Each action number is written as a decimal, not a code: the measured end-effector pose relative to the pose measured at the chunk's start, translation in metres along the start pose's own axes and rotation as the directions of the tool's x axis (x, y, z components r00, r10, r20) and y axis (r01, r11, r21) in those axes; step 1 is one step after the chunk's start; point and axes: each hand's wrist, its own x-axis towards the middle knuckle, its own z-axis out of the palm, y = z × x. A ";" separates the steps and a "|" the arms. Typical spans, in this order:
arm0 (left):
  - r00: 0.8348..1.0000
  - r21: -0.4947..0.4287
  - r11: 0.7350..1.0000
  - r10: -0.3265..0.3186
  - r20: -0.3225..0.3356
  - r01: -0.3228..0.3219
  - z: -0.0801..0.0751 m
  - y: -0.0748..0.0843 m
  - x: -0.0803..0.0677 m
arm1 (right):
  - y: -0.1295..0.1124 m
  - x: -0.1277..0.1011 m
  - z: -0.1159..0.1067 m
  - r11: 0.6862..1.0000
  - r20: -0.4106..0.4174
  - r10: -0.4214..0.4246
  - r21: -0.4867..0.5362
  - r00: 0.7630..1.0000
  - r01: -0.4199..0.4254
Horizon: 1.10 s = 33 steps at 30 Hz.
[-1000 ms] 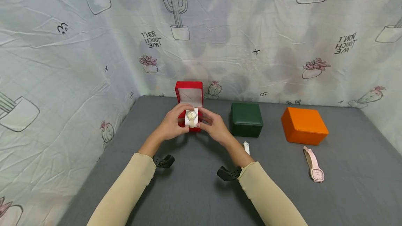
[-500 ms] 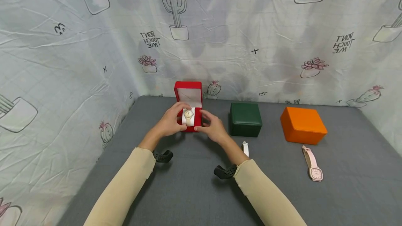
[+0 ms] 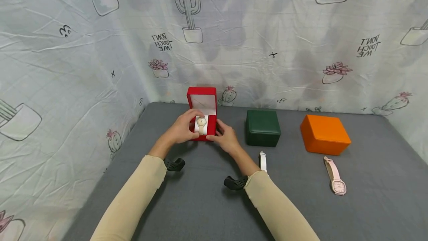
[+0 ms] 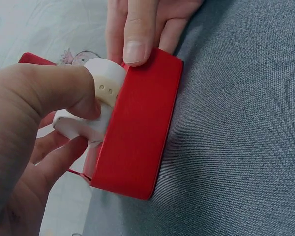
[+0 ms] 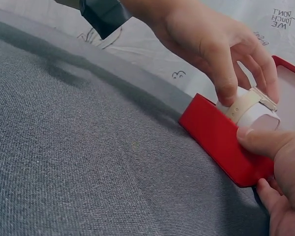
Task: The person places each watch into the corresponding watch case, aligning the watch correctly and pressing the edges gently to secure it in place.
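A red watch box (image 3: 201,91) stands on the table with its lid raised and a pale lining inside. In its opening sits a white watch cushion (image 5: 264,121) wrapped by a cream-strapped wristwatch (image 3: 201,122). My left hand (image 3: 183,127) pinches the cushion and watch between thumb and fingers, partly inside the box. With the thumb on the front wall and fingers along the right side, my right hand (image 3: 227,137) grips the red box. In the left wrist view the cushion is tilted and stands partly above the front wall (image 4: 140,123).
Right of the red box stand a closed green box (image 3: 263,127) and a closed orange box (image 3: 325,134). A white watch strap (image 3: 263,161) lies near the right forearm, partly covered by it. Farther right lies a pink wristwatch (image 3: 335,177). A printed cloth (image 3: 234,29) hangs behind the table.
The cushion with the watch has shifted left and lower into the box. My right hand has let go of the cushion and moved to the box's right side and front wall.
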 end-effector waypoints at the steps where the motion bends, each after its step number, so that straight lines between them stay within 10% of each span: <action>1: 1.000 -0.001 1.000 -0.003 0.004 0.003 0.000 0.000 0.000 | 0.001 0.001 0.000 1.000 -0.001 0.005 -0.001 1.000 -0.005; 12: 0.998 0.041 0.999 -0.033 0.054 0.031 0.001 -0.002 0.002 | 0.000 0.001 0.001 1.000 -0.002 0.009 -0.021 1.000 -0.009; 21: 0.994 0.089 0.990 0.108 -0.002 -0.107 0.011 0.000 -0.007 | -0.002 0.001 0.000 0.999 -0.002 0.002 -0.051 1.000 -0.002; 33: 0.993 0.222 0.969 0.112 -0.026 -0.104 0.019 0.010 -0.011 | -0.002 0.000 0.001 0.997 -0.031 -0.022 -0.080 0.999 0.019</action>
